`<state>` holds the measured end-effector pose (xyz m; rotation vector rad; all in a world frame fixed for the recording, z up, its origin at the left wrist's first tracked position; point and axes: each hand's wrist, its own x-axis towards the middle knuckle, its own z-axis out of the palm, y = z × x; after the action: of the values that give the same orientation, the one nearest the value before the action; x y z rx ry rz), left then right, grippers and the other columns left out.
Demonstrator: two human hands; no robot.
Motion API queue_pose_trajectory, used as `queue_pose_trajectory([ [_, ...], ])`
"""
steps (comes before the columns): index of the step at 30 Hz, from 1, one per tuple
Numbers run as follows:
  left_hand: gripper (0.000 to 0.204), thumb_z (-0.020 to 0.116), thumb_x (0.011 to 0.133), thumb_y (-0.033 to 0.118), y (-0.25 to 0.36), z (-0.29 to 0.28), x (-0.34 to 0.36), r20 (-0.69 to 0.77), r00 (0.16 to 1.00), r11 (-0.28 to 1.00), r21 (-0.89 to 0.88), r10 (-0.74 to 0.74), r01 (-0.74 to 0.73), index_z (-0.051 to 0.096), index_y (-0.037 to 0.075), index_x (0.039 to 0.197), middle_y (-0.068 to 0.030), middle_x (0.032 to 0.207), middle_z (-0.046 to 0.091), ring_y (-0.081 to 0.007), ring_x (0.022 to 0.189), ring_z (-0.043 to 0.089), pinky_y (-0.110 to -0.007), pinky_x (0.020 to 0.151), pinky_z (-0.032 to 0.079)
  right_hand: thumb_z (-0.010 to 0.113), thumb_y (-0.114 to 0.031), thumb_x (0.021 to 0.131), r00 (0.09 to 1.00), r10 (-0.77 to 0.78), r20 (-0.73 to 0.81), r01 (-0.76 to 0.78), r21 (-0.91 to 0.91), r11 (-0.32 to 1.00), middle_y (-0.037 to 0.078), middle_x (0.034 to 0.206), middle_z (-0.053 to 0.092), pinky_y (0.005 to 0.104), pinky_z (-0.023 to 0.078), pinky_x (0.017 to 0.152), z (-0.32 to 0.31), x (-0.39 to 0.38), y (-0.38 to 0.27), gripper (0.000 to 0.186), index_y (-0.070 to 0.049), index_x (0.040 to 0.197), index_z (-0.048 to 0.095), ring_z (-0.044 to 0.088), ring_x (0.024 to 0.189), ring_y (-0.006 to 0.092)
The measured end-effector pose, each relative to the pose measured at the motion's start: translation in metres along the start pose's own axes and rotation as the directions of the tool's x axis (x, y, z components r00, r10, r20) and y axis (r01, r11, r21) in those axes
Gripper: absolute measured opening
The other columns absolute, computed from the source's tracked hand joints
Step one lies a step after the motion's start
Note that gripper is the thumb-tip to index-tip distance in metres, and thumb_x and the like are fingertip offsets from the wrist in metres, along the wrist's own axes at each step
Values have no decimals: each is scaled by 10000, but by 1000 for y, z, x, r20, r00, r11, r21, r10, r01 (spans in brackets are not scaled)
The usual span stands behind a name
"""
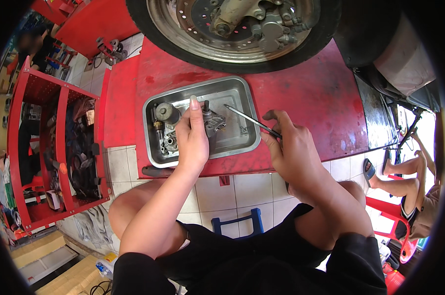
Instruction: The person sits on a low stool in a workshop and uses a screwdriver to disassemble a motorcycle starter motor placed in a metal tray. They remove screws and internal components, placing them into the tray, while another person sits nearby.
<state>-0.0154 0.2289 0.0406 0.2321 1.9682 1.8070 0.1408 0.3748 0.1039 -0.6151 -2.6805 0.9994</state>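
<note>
A shallow metal tray (236, 143) rests on the red bench. Over it my left hand (193, 140) is closed round a grey cast-metal part (215, 123), its thumb pointing up; the hand hides much of that part. A screwdriver (247, 118) is gripped in my right hand (296, 145), its shaft slanting up and left over the tray's right wall. The tip is close to the metal part and appears apart from it. Left of my left hand, a metal cylinder (168, 113), a brass-coloured fitting (158, 129) and several small metal pieces lie in the tray.
A motorcycle wheel (232, 63) with a brake disc stands at the bench's far side. The red bench (311, 103) extends right. A dark-handled tool (157, 171) lies at its front edge. A red shelf cart (62, 152) stands left; a seated person (404, 177) is at right.
</note>
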Motion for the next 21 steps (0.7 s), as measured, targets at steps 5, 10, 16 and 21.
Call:
queue_pose_trajectory([
  [5, 728, 375, 991, 661, 9, -2, 2, 16, 978, 967, -149, -206, 207, 624, -14, 1103, -96, 874, 666, -168, 753, 625, -304, 730, 492, 585, 3, 880, 924, 135, 359, -352, 656, 668, 206, 874, 663, 408, 551, 677, -13, 9, -1, 403, 49, 1276, 529, 682, 773, 304],
  [10, 719, 379, 970, 693, 22, 0, -4, 80, 933, 892, -274, -352, 360, 620, 31, 1115, -80, 819, 652, -187, 654, 634, -324, 627, 505, 617, 26, 874, 842, -226, 491, -515, 855, -60, 244, 1054, 676, 307, 554, 791, -29, 13, 8, 376, 90, 1241, 567, 693, 977, 265],
  [16, 704, 391, 966, 689, 18, 1, -7, 148, 842, 767, -356, -518, 534, 621, 40, 1114, -85, 857, 657, -228, 653, 627, -365, 613, 512, 732, -35, 867, 976, -46, 214, -122, 707, 697, 155, 913, 729, 270, 529, 706, -21, -3, 2, 178, 52, 1017, 692, 672, 782, 126],
  [21, 687, 397, 973, 672, 12, 5, -10, 161, 798, 712, -375, -581, 594, 617, 37, 1119, -102, 885, 660, -248, 670, 626, -387, 622, 518, 713, -4, 830, 964, -264, -18, 254, 345, 904, 96, 992, 620, 294, 483, 775, -19, -1, -9, 215, 4, 1044, 735, 612, 877, 163],
])
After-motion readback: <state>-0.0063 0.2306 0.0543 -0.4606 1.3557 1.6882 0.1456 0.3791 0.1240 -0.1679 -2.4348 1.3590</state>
